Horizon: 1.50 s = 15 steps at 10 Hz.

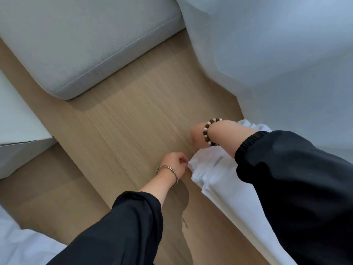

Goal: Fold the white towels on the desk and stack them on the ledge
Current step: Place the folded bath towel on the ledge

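Observation:
A white towel lies bunched on the light wooden surface, running from centre right toward the bottom right under my right sleeve. My left hand, with a silver bangle at the wrist, pinches the towel's near corner between its fingertips. My right hand, with a brown-and-white bead bracelet, is curled over the towel's far corner; its fingers are turned away from the camera. Both arms wear black sleeves. Part of the towel is hidden beneath my right arm.
A grey cushion rests on the wood at the upper left. Pale curtain fabric hangs along the right side. A white block stands at the left edge, and white bedding shows at the bottom left.

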Available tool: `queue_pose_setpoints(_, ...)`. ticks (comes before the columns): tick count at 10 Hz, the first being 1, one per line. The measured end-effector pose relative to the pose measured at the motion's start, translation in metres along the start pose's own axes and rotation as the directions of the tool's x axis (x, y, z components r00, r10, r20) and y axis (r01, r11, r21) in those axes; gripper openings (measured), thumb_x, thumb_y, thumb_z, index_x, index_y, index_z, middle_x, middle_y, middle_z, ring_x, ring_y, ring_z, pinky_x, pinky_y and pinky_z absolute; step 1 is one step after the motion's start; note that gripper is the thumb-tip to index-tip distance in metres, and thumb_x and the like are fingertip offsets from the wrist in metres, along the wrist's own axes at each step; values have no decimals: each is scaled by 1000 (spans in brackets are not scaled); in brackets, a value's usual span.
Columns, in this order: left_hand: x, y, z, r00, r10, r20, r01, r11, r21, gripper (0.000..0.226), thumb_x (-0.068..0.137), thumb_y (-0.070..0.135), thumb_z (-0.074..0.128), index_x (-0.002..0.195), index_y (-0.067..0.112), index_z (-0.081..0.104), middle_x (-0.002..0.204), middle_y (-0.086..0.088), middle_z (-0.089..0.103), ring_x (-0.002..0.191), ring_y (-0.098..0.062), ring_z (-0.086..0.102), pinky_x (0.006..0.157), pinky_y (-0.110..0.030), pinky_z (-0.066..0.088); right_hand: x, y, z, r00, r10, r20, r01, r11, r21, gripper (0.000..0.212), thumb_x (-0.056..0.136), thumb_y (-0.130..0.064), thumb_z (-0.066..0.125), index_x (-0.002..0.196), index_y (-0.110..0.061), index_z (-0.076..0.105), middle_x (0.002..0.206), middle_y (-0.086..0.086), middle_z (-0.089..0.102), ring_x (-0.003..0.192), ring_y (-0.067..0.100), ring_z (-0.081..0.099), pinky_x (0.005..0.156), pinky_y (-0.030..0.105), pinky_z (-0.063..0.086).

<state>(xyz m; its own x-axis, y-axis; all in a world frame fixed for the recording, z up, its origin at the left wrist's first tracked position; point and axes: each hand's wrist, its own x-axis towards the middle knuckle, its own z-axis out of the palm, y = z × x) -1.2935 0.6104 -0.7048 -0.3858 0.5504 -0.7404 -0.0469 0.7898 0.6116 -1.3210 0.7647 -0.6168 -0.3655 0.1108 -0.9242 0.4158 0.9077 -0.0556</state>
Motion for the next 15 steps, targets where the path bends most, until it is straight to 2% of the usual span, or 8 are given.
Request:
queue_pose_setpoints(3,-71,85,-21,973,159,-167,-184,972,-149,37,85,-2,47,68,27,60,61,1,58,54,-13,53,55,-24,44,-104,28,26,743,175,-646,91,930,356,35,88,-5,43,116,-12,62,119,9,57,116,25,44,88,34,41)
queue_pose_setpoints(5,-129,123,-10,920,311,-240,-317,948,12,20,82,4,54,70,19,62,63,3,58,58,-13,48,52,-19,38,-179,48,126,538,442,-718,147,789,596,30,83,5,46,105,-1,66,127,15,54,123,29,43,98,37,38)
queue_pose_setpoints(6,-154,130,-5,840,446,-308,-403,894,197,14,81,6,54,73,14,63,67,2,57,64,-16,50,57,-25,36,-200,50,175,527,640,-560,82,617,783,29,87,0,44,108,-7,63,120,8,55,114,25,46,87,31,41)
queue_pose_setpoints(7,-171,135,11,866,468,-176,-381,846,372,15,83,11,55,72,12,64,66,-2,58,63,-22,51,59,-31,40,-217,42,218,563,788,-252,67,260,963,25,93,-13,43,112,-12,59,111,4,58,99,21,54,78,27,42)
queue_pose_setpoints(8,-181,134,38,992,-58,113,34,978,204,31,93,23,50,70,5,59,61,-10,54,48,-24,50,45,-25,44,-229,29,251,549,812,199,120,-312,942,21,92,-24,48,105,-9,56,95,5,62,74,17,53,62,27,43)
queue_pose_setpoints(9,-184,131,55,881,-390,267,409,912,-17,43,99,39,40,98,-1,55,84,-16,61,67,-29,61,54,-31,45,-232,21,274,646,534,546,216,-814,539,33,93,-24,49,108,5,56,82,12,60,68,26,58,87,46,53)
queue_pose_setpoints(11,-173,127,60,860,-419,291,507,765,-398,45,100,26,42,134,-4,42,132,-20,53,120,-34,54,84,-38,43,-225,16,280,808,350,474,350,-932,93,43,97,-25,51,135,-6,42,122,15,56,107,26,59,78,38,50)
queue_pose_setpoints(15,-165,123,64,910,-395,123,384,694,-609,53,91,19,62,137,10,38,130,-11,58,107,-29,62,94,-41,38,-213,13,279,855,323,406,336,-941,40,26,96,-28,52,114,-10,50,123,12,60,115,23,57,84,37,45)
